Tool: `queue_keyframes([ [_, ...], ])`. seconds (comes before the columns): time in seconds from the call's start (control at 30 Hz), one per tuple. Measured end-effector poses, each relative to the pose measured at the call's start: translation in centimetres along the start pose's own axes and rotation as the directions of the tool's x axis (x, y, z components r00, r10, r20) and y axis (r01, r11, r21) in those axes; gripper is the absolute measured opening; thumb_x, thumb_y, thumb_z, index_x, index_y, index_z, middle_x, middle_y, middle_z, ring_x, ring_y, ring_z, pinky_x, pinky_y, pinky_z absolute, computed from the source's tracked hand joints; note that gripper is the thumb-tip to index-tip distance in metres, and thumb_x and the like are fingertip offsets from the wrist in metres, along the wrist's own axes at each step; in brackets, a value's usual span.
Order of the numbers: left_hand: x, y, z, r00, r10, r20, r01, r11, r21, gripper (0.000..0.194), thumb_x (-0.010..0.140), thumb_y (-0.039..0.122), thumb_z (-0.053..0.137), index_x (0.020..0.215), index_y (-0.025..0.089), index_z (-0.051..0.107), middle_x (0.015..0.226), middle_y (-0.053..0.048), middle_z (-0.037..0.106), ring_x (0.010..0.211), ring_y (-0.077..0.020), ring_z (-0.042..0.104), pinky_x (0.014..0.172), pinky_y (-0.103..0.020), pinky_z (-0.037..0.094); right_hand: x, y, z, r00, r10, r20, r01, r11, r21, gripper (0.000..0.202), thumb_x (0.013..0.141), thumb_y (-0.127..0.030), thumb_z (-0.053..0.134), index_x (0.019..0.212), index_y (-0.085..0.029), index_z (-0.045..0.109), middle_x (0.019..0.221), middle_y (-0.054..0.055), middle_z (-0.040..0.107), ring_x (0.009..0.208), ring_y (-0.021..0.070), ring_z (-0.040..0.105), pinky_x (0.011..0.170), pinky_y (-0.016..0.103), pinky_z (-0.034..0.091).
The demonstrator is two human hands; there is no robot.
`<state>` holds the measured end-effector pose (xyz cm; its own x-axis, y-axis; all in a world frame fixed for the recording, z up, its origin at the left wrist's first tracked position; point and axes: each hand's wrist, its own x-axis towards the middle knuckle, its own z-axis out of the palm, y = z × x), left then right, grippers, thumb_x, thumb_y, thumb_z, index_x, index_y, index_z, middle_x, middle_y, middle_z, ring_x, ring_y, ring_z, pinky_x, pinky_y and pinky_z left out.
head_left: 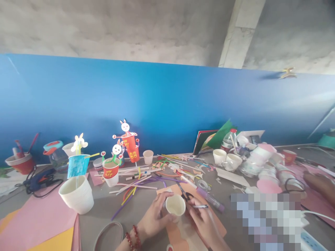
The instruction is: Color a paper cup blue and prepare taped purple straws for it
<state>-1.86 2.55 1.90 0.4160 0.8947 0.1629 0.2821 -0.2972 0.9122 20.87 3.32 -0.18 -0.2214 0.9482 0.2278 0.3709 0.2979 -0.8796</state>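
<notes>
My left hand (156, 215), with a red bead bracelet at the wrist, is closed round the side of a white paper cup (176, 205), whose open mouth faces me. Just right of the cup, my right hand (203, 220) is closed on a pen (201, 206) that sticks out to the right past the fingers. Black-handled scissors (186, 196) lie just beyond the right hand's fingertips. Beneath both hands is orange paper (178, 237), partly cut. A purple-capped clear tube (210, 199) and a tape roll (202, 185) rest beyond the right hand.
Rabbit-topped cup figures (111, 172) stand at the back left, near stacked white cups (78, 197). Pipe cleaners and straws (133, 186) litter the middle. Bagged cups (258, 160) pile up on the right. Another person's hand (318, 183) is at the far right; a blurred patch hides the table nearby.
</notes>
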Motion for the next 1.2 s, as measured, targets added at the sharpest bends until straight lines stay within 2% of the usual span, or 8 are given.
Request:
queue_keyframes([
  [0.23,-0.1,-0.3,0.1,1.000,0.001,-0.005,-0.001,1.000,0.007,0.057,0.084,0.040,0.067,0.133,0.022,0.047,0.138,-0.013,0.054,0.129,-0.0312,0.049,0.109,-0.042,0.036,-0.1,0.0,0.0,1.000,-0.013,0.023,0.014,0.999,-0.034,0.034,0.096,-0.052,0.044,0.084,-0.024,0.059,0.074,0.004,0.069,0.068,0.0209,0.067,0.062,0.026,0.052],
  [0.43,0.1,-0.3,0.1,1.000,0.011,-0.003,-0.011,1.000,0.014,0.056,0.085,0.042,0.065,0.133,0.022,0.047,0.139,-0.012,0.055,0.130,-0.0313,0.048,0.110,-0.043,0.035,-2.1,-0.4,-0.2,0.999,-0.019,0.029,0.022,0.993,-0.114,0.033,0.098,-0.050,0.041,0.078,-0.026,0.051,0.065,0.000,0.065,0.058,0.0179,0.064,0.057,0.022,0.049],
  [0.6,0.1,-0.2,0.1,1.000,0.003,-0.016,-0.003,1.000,0.008,0.058,0.083,0.045,0.066,0.133,0.022,0.048,0.137,-0.012,0.055,0.127,-0.0321,0.050,0.107,-0.043,0.037,-3.7,-1.7,0.5,0.993,-0.116,0.002,0.113,0.960,-0.257,0.034,0.100,-0.047,0.038,0.073,-0.026,0.046,0.057,-0.002,0.058,0.049,0.0154,0.057,0.051,0.021,0.045],
  [0.77,0.1,0.2,0.0,1.000,-0.010,-0.009,0.010,1.000,0.011,0.056,0.083,0.042,0.066,0.133,0.021,0.048,0.139,-0.013,0.054,0.130,-0.0319,0.048,0.110,-0.043,0.034,-3.9,-1.6,0.5,0.996,-0.058,-0.070,0.047,0.986,-0.160,0.040,0.098,-0.055,0.041,0.071,-0.026,0.052,0.052,-0.002,0.055,0.044,0.0147,0.054,0.046,0.021,0.043],
  [0.83,0.1,0.3,0.0,1.000,-0.005,-0.007,0.005,1.000,0.010,0.056,0.083,0.039,0.065,0.133,0.021,0.047,0.140,-0.013,0.053,0.132,-0.0317,0.046,0.111,-0.043,0.033,-3.4,-0.9,-0.2,0.989,0.045,-0.139,-0.051,0.998,-0.046,0.042,0.094,-0.060,0.047,0.071,-0.025,0.055,0.052,-0.002,0.056,0.043,0.0134,0.052,0.044,0.021,0.042],
  [0.93,0.1,0.3,0.1,1.000,-0.001,0.000,0.001,1.000,0.004,0.055,0.083,0.038,0.065,0.133,0.022,0.047,0.141,-0.012,0.053,0.132,-0.0313,0.047,0.111,-0.043,0.034,-2.0,0.2,-1.4,0.968,0.203,-0.146,-0.184,0.974,0.132,0.046,0.086,-0.068,0.054,0.074,-0.024,0.056,0.052,-0.004,0.056,0.039,0.0119,0.050,0.039,0.020,0.039],
  [1.07,0.1,0.1,0.0,1.000,-0.007,0.006,0.007,1.000,0.004,0.055,0.083,0.037,0.065,0.133,0.022,0.047,0.140,-0.013,0.053,0.130,-0.0312,0.048,0.110,-0.043,0.035,0.7,1.1,-2.0,0.964,0.256,-0.077,-0.238,0.954,0.184,0.048,0.080,-0.071,0.056,0.075,-0.023,0.054,0.049,-0.004,0.057,0.037,0.0129,0.052,0.035,0.020,0.037],
  [1.2,0.2,-0.2,0.0,1.000,0.003,0.007,-0.003,0.999,0.037,0.056,0.083,0.036,0.065,0.134,0.022,0.046,0.139,-0.013,0.053,0.130,-0.0316,0.048,0.110,-0.044,0.034,3.9,1.8,-0.9,0.962,0.271,0.034,-0.271,0.938,0.216,0.041,0.084,-0.060,0.061,0.074,-0.021,0.054,0.050,-0.006,0.058,0.037,0.0109,0.050,0.036,0.021,0.037],
])
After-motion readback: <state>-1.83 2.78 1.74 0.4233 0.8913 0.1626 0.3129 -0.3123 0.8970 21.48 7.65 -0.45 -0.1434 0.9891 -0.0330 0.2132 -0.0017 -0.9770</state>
